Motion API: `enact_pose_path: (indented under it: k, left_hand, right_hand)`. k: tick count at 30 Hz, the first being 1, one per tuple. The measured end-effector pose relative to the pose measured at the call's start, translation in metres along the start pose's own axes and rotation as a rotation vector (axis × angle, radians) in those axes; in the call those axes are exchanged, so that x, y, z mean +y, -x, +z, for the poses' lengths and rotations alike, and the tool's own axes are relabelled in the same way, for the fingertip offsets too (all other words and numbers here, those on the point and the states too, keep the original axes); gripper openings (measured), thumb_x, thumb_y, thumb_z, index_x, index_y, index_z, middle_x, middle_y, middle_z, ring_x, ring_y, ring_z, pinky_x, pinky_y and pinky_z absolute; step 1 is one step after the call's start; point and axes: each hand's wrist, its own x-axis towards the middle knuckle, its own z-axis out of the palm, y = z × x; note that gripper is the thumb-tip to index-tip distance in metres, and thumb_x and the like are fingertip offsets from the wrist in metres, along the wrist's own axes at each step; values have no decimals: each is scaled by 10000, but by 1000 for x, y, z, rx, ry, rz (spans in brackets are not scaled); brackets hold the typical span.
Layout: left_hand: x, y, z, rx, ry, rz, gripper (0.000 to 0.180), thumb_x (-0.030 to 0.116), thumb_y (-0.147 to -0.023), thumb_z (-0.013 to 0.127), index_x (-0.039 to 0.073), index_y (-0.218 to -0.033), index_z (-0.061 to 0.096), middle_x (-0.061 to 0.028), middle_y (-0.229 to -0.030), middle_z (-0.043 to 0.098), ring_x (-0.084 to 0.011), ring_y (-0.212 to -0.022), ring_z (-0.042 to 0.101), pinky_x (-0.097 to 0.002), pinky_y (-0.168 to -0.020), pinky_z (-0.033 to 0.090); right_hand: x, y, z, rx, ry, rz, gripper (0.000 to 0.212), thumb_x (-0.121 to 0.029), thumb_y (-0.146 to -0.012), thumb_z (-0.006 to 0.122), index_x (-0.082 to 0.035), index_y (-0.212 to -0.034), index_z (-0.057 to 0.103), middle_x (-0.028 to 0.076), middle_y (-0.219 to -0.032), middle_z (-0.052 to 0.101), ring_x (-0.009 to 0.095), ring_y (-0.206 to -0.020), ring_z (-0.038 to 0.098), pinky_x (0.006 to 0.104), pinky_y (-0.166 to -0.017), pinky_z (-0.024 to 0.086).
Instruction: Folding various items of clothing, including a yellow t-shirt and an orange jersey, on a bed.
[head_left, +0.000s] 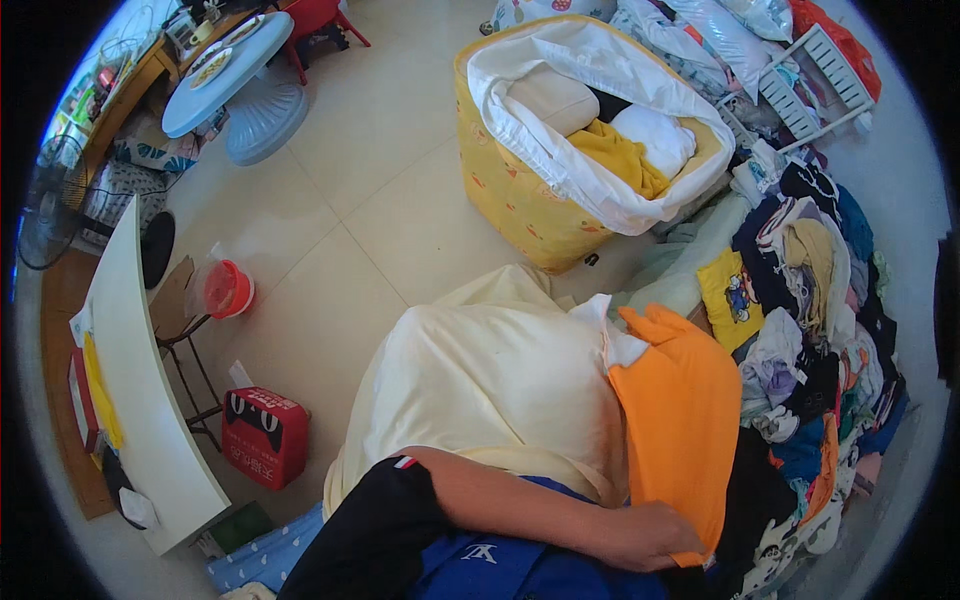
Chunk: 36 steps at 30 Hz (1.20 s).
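Floor [370, 180], pale tile, takes most of my feed. Clothes pile [790, 330] is next: mixed colours, heaped along the right side. White table [140, 400] stands at far left. Yellow basket [510, 190], white-lined, is top centre-right, with cloth inside. Cream cloth [500, 380] is spread and bulged in front of the body.

I see one arm clearly. Left arm [530, 505]: black sleeve ends about the elbow, bare forearm runs across the body from lower left to lower right, close to level, dropping slightly toward the wrist. Elbow end is well left of the hand.

Orange garment [680, 410] sits at the cream cloth's right edge, overlapping it, between that and the pile. Long axis runs near-far, leaning a bit: far end up and slightly left, near end down and slightly right. Creased and folded at the far end, a white patch showing at its far-left corner. I can't tell collar from hem.

Left grip [655, 535] has the garment's near edge, fingers curled in, no gap that I can see. Right grip is hidden from me; can't tell its state.
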Motion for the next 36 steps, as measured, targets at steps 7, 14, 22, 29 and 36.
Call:
enact_pose_path:
  k: [7,14,22,29,36]
  left_hand:
    - [26,-21,-25,-216,161,-48,258,271,-946,547,48,-1040,635,-198,-945,646,-325,-871,618,-402,-727,467]
    - [46,-18,-30,-25,457,115,247,206,-956,521,-17,-1011,611,-202,-908,643,-321,-829,624,-390,-707,467]
    - [7,-31,-43,-94,-47,63,206,156,-866,545,40,-1018,622,-175,-869,651,-293,-864,642,-394,-770,497]
    - [-60,-6,-152,990,1139,-716,223,179,-948,446,42,-1077,566,-121,-1001,638,-256,-946,631,-404,-834,521]
    - [-95,68,-233,1411,733,-639,272,181,-966,421,14,-1162,509,-141,-1131,612,-270,-980,632,-426,-869,524]
  right_hand:
    - [7,8,-19,41,-21,128,258,-78,-809,604,23,-1042,648,138,-1012,669,272,-948,633,377,-860,479]
    - [1,41,-38,107,-43,261,263,-80,-805,608,23,-1044,648,136,-1023,667,269,-958,631,378,-864,478]
    - [-17,97,-64,180,-85,406,270,-82,-801,613,24,-1047,647,133,-1035,666,265,-969,628,379,-869,476]
    - [-39,141,-95,261,-127,475,275,-84,-797,617,24,-1049,647,131,-1046,665,262,-978,626,380,-873,474]
    - [-73,173,-168,8,-174,514,265,-95,-823,626,16,-1063,637,98,-1034,664,237,-913,644,376,-794,506]
